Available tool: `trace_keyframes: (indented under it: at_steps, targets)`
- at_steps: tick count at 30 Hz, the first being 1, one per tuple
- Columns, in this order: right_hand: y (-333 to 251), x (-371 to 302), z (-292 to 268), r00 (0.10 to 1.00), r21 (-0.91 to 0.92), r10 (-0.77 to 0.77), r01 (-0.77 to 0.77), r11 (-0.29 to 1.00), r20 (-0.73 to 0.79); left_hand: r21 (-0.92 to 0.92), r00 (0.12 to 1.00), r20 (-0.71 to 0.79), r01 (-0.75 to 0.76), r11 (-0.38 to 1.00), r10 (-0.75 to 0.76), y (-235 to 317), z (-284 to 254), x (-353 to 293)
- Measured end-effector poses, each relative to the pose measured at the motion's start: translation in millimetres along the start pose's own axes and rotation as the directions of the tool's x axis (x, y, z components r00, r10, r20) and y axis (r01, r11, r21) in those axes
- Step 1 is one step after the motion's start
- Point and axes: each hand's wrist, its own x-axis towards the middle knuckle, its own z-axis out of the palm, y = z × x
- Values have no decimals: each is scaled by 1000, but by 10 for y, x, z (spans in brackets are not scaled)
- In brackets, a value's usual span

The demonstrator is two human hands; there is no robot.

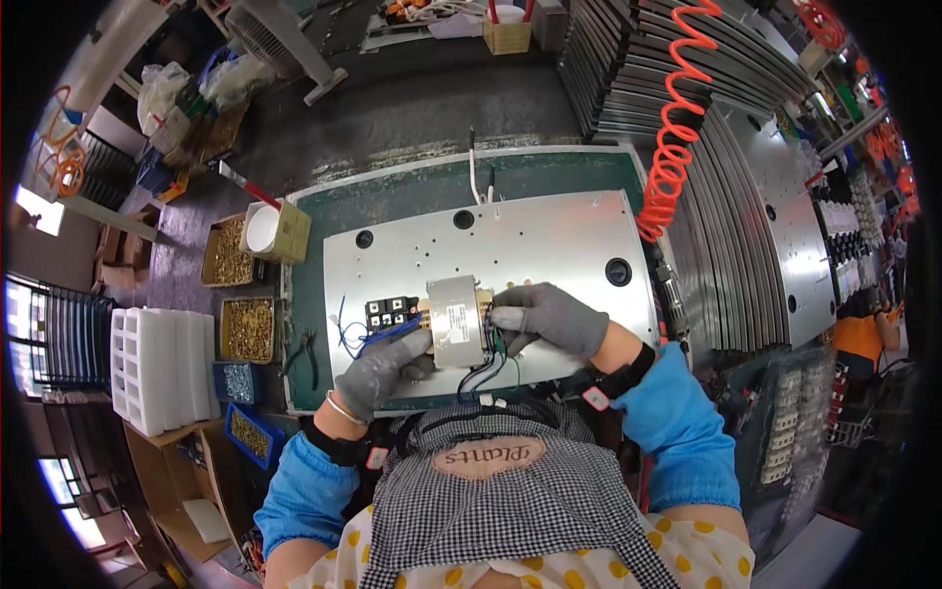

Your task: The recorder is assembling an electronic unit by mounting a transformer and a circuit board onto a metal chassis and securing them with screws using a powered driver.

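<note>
A boxy grey transformer (456, 316) with a white label sits over a flat silver metal panel (549, 240). My left hand (381, 371), in a grey glove, grips its left side, fingers bent near the blue wires (365, 338). On the opposite side my right hand (551, 320), also gloved, has its thumb and fingers closed on the transformer's terminal edge. Dark and green wires (498, 365) trail from that edge toward my apron, ending in white connectors (488, 400). A black terminal block (391, 312) lies on the panel, left of the transformer.
Pliers (302, 357) lie left of the panel on the green mat (312, 285). Bins of brass-coloured screws (247, 330) and a blue tray (253, 435) stand farther left. An orange coiled hose (669, 162) hangs at the right, before stacked metal panels (726, 226).
</note>
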Motion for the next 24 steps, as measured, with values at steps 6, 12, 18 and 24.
trace_keyframes:
  at_steps: [6,12,18,24]
  targets:
    - [1,-106,-4,1000,0,7,-7,1000,-8,4,1000,18,-9,1000,9,26,-19,-40]
    - [31,-80,-102,997,47,51,-54,997,61,-48,998,60,8,999,-5,51,-34,-53]
    - [-5,4,-142,982,36,110,-117,993,150,-104,998,56,8,995,-2,6,-40,-23]
    - [-49,-4,-155,983,-60,107,-99,993,147,-191,999,35,-2,982,9,25,-11,-49]
